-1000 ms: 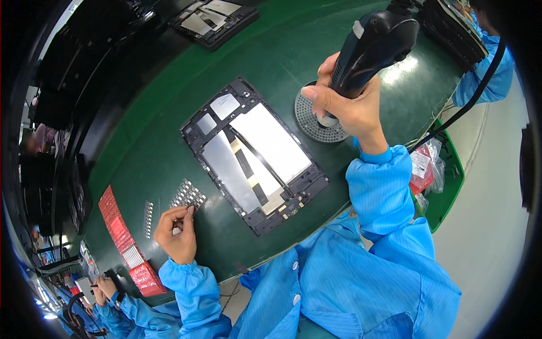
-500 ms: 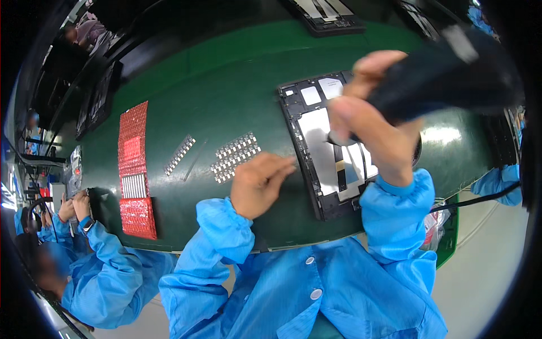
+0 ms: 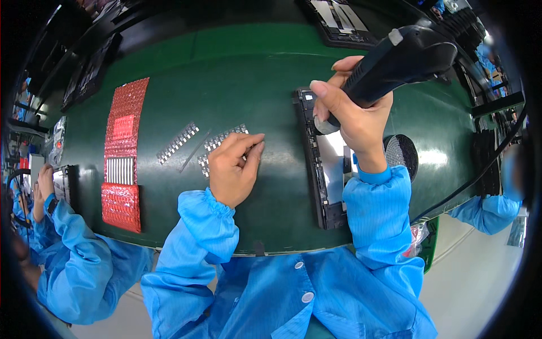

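Observation:
My right hand (image 3: 361, 121) is wrapped round a black handheld tool (image 3: 395, 65) with a tapered body, whose exact kind I cannot make out. A grey rounded piece (image 3: 326, 125) shows by its lower end and my fingers. Beneath lies an opened black tablet-like device (image 3: 318, 186) with a silvery inside, partly hidden by my hand and sleeve. Left of it, my left hand (image 3: 232, 166) is closed, thumb and index finger together in a pinch. Anything between them is too small to see. Strips of small black-and-white parts (image 3: 226, 138) lie partly under this hand.
Another strip of parts (image 3: 178, 142) and thin grey tweezers-like tool (image 3: 195, 151) lie farther left, near a red bubble-wrap pouch (image 3: 121, 206) holding silvery strips. A round black mesh object (image 3: 402, 157) sits right. Another opened device (image 3: 339, 22) lies at the back. Co-workers flank the green table (image 3: 271, 226).
My left hand has moved a little left and up, towards the part strips. My right hand still grips the tool, now tilted lower over the device. The whole view has shifted slightly.

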A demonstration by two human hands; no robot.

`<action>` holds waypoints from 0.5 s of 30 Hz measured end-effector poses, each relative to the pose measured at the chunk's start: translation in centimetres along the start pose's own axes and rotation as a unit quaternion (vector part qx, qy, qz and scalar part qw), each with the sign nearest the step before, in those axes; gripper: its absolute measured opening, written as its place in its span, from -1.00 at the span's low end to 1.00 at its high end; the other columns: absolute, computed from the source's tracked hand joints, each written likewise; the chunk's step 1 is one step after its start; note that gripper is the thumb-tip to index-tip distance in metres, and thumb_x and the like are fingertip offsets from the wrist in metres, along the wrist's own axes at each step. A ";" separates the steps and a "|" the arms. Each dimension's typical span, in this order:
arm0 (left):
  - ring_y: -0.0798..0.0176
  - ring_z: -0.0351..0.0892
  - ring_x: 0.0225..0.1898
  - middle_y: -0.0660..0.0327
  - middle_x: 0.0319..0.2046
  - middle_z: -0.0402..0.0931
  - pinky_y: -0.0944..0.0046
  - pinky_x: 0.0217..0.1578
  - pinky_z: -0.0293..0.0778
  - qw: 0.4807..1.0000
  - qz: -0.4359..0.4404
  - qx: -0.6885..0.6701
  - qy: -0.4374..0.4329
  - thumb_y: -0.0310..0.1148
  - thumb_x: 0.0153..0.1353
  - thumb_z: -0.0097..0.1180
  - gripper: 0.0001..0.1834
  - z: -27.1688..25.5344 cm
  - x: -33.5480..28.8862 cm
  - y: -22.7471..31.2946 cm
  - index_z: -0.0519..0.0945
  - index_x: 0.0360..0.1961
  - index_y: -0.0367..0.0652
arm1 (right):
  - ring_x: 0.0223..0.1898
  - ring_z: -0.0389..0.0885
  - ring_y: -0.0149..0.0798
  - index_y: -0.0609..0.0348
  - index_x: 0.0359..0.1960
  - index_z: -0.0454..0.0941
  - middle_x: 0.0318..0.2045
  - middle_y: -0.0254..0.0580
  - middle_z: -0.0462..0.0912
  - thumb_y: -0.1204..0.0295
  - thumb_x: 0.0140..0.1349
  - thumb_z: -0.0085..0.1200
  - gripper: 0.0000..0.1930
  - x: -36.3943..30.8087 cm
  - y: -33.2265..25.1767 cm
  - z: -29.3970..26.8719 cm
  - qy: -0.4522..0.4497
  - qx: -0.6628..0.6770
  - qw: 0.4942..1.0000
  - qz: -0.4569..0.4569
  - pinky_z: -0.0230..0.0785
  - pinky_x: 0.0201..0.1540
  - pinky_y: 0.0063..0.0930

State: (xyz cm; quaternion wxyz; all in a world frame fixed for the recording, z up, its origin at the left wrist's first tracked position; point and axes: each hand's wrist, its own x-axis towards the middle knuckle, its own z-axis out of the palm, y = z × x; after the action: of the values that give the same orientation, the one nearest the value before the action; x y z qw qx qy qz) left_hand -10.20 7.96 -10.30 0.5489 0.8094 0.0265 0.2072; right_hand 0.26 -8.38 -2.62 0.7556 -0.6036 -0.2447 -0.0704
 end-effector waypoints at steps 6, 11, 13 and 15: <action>0.47 0.52 -0.47 0.22 -0.42 0.56 0.51 -0.52 0.43 0.993 -0.098 -0.057 0.031 -0.57 0.20 0.10 -0.84 -0.3 0.0 0.1 0.59 -0.19 -0.33 | -0.71 0.48 -0.50 0.36 -0.33 0.45 -0.69 -0.31 0.54 0.64 -0.03 0.28 -0.74 -0.3 0.0 0.3 0.006 0.018 1.000 -0.001 0.28 -0.64 -0.66; 0.44 0.55 -0.42 0.19 -0.40 0.58 0.48 -0.39 0.48 0.993 -0.083 -0.068 0.048 -0.65 0.22 -0.01 -0.83 -1.5 0.2 0.2 0.59 -0.21 -0.34 | -0.68 0.48 -0.43 0.25 -0.25 0.38 -0.63 -0.23 0.51 0.73 0.01 0.20 -0.70 -0.9 -0.4 0.6 -0.056 -0.049 0.997 -0.009 0.39 -0.57 -0.58; 0.41 0.57 -0.38 0.18 -0.37 0.59 0.46 -0.36 0.50 0.995 -0.057 -0.062 0.049 -0.67 0.22 -0.04 -0.82 -1.4 0.1 0.4 0.59 -0.21 -0.34 | -0.68 0.48 -0.44 0.26 -0.25 0.38 -0.63 -0.24 0.51 0.73 0.01 0.20 -0.70 -1.1 -0.2 0.4 -0.057 -0.050 0.997 -0.011 0.39 -0.57 -0.58; 0.39 0.59 -0.34 0.16 -0.35 0.60 0.45 -0.33 0.51 0.997 -0.029 -0.055 0.049 -0.68 0.22 -0.07 -0.80 -1.0 -0.2 0.8 0.60 -0.22 -0.34 | -0.67 0.48 -0.45 0.26 -0.25 0.38 -0.64 -0.24 0.51 0.73 0.00 0.20 -0.70 -1.1 -0.2 0.4 -0.056 -0.050 0.997 -0.013 0.38 -0.58 -0.59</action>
State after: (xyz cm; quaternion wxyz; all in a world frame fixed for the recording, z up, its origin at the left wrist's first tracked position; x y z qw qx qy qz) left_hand -10.94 8.48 -9.35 0.5962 0.7660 0.0651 0.2314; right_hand -0.91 -8.23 -2.90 0.7084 -0.6406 -0.2904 -0.0588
